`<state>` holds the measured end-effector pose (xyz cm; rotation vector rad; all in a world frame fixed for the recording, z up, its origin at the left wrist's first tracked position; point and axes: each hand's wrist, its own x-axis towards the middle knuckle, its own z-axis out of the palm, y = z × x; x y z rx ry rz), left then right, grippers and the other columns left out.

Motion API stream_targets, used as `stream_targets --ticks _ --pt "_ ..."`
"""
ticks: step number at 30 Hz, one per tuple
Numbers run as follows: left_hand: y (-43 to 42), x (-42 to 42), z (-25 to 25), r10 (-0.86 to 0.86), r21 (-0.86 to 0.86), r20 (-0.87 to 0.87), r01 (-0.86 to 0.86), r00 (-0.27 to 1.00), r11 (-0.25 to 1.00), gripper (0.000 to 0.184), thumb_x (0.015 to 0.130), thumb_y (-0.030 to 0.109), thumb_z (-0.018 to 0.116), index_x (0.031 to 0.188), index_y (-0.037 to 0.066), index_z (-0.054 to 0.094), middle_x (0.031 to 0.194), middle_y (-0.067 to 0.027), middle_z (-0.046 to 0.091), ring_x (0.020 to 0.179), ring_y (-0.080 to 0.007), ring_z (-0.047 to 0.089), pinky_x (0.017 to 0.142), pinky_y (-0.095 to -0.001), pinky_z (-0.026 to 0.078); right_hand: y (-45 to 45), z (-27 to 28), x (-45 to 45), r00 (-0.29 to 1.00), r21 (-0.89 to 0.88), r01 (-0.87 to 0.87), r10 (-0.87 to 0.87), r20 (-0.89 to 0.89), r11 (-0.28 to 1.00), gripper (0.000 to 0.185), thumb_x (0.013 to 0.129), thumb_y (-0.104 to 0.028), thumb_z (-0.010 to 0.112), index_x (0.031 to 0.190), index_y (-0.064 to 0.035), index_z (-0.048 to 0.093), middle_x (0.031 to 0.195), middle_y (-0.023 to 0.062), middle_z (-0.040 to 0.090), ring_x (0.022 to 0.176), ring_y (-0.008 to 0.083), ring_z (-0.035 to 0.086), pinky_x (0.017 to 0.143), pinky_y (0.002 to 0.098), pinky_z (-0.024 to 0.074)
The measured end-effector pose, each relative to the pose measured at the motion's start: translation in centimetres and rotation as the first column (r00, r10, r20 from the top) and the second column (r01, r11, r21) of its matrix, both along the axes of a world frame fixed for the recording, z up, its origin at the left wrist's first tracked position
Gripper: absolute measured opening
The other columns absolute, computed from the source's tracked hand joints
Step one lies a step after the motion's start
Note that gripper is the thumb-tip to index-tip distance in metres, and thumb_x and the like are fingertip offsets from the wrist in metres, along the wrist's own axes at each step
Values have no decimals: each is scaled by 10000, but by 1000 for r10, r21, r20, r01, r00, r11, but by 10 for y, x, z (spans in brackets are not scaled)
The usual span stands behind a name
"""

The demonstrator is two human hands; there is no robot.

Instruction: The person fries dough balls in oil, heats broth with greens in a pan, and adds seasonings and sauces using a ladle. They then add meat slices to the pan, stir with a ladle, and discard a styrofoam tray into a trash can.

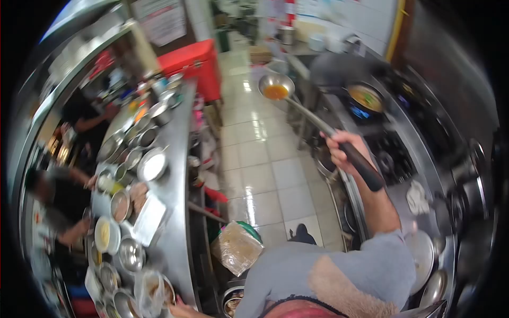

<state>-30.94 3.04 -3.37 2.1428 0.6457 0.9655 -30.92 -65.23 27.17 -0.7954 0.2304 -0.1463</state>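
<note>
While the right hand point(347, 152) grips its black handle point(365, 168), likely the surest hold, the long steel ladle point(316, 120) reaching past the left edge of the metal stove point(395, 123) should feel bowl-heavy; what the left hand point(183, 309) holds, I can't tell.

Long grey steel counter point(180, 175) at nine o'clock
At two, round black metal pan point(372, 109) on long grey steel stove point(395, 123).

A black-handled metal ladle point(313, 115) is aloft, bowl upward; orange liquid point(276, 92) inside.
</note>
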Motion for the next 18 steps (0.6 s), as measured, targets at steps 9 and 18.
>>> stream_targets --ticks 9,18 --pt "-37 47 11 399 -352 68 -352 914 867 154 827 131 511 899 0 546 733 -50 490 616 -153 479 472 -255 433 -154 -21 -37 905 -99 423 -426 -14 901 119 765 -93 577 829 -6 529 593 24 525 417 92 463 354 214 319" --pt "-265 103 92 -89 -795 331 329 939 511 116 864 172 518 792 87 486 625 24 361 478 -57 305 391 -208 235 -308 -92 -51 621 -752 406 -761 -189 519 122 633 -67 601 702 -27 509 558 61 507 431 172 507 386 313 408"
